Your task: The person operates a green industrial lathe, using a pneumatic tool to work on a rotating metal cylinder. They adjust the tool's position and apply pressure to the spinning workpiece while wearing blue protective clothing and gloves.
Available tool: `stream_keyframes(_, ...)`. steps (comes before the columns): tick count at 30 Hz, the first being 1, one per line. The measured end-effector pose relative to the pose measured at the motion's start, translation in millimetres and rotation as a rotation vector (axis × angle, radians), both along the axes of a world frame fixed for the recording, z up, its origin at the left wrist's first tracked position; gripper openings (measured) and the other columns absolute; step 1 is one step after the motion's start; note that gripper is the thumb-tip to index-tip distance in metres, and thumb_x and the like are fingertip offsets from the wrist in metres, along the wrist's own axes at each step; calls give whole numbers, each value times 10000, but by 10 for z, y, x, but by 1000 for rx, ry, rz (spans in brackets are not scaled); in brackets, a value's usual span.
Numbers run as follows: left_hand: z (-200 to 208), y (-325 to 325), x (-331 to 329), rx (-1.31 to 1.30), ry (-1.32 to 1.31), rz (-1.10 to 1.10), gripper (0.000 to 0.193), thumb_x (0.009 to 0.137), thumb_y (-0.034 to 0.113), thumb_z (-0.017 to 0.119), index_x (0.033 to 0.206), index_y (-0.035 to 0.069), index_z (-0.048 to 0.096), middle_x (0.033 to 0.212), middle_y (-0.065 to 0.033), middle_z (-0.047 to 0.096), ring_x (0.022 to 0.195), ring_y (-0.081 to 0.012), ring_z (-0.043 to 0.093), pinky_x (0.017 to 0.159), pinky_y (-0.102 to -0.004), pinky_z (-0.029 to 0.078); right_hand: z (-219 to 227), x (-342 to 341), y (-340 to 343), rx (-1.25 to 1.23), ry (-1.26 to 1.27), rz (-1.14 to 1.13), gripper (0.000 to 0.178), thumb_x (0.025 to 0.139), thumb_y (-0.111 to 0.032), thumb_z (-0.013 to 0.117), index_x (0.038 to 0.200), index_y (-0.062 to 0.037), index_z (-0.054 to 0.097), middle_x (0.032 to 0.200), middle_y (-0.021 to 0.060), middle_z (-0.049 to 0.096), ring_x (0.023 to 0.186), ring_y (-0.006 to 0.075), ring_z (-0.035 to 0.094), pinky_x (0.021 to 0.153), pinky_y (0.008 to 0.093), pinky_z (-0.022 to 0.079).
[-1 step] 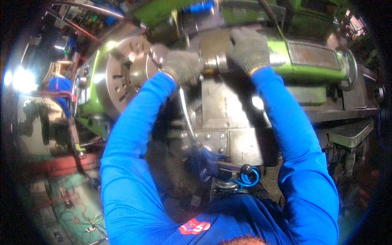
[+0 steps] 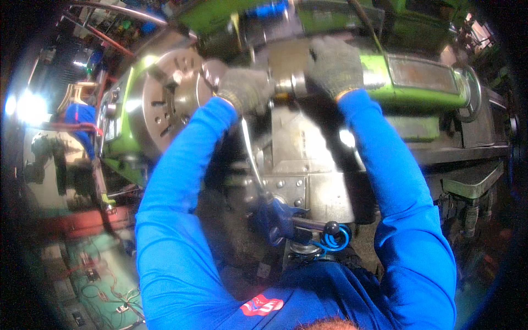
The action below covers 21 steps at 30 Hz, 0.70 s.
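Observation:
Both my hands wear grey work gloves and reach over a green lathe. A shiny metal cylinder (image 2: 283, 82) lies between them, blurred, its ends hidden by the gloves. On its left, my left hand (image 2: 246, 91) is closed round it, beside the round chuck plate (image 2: 159, 102). My right hand (image 2: 335, 66) curls over the right end, close to the green tailstock (image 2: 415, 93). The fingers of both hands are partly hidden and smeared. Below the left hand, a blue air gun (image 2: 278, 217) with a long thin metal tube stands near the carriage.
A bare metal slide (image 2: 297, 140) lies under my hands. A coiled blue hose (image 2: 336, 237) sits near my body, next to a black ball-ended lever (image 2: 331, 227). The tailstock handwheel (image 2: 471, 93) is at right, with a metal tray (image 2: 473, 184) below. Loose wires (image 2: 110, 297) lie at lower left.

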State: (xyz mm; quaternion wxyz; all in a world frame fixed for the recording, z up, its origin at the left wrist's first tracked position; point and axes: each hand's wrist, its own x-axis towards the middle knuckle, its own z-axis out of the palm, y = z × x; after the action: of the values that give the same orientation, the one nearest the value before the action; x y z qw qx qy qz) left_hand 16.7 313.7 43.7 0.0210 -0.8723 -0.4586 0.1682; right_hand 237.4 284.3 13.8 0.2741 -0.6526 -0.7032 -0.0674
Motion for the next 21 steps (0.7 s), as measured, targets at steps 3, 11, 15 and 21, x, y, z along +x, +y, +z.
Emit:
stream_keyframes(3, -26, -55, -18, 40, -34, -23, 442, 973, 417, 446, 936, 75, 725, 947, -204, 727, 875, -399, 710, 787, -538, 535, 52, 0, 20, -89, -15, 1, 254, 914, -294, 565, 986, -95, 706, 1009, 149, 691, 1011, 335, 657, 890, 483, 519)
stream_keyframes(11, -553, -535, -603, -334, -156, 90, 316, 940, 327, 557, 1026, 88, 744, 1034, -190, 732, 990, -355, 710, 853, -452, 564, -34, -26, 27, -54, -26, -9, 280, 880, -301, 589, 1056, -111, 695, 1061, 135, 685, 1055, 335, 649, 919, 479, 508)
stream_keyframes(15, -1527, -384, -971, -481, -272, 77, 403, 862, 391, 703, 1096, 65, 743, 1132, -194, 721, 1047, -356, 698, 939, -463, 537, -48, -14, 27, 1, -29, -22, 268, 888, -325, 592, 1046, -136, 696, 1064, 122, 687, 1056, 336, 650, 910, 481, 515)
stream_keyframes(21, -1569, -497, -682, -506, -18, 69, 394, 881, 334, 678, 1172, 72, 720, 1189, -169, 712, 1078, -352, 687, 949, -444, 536, -50, -16, 73, 27, -34, 28, 282, 917, -350, 592, 1018, -105, 688, 1006, 149, 684, 993, 370, 651, 875, 492, 521)
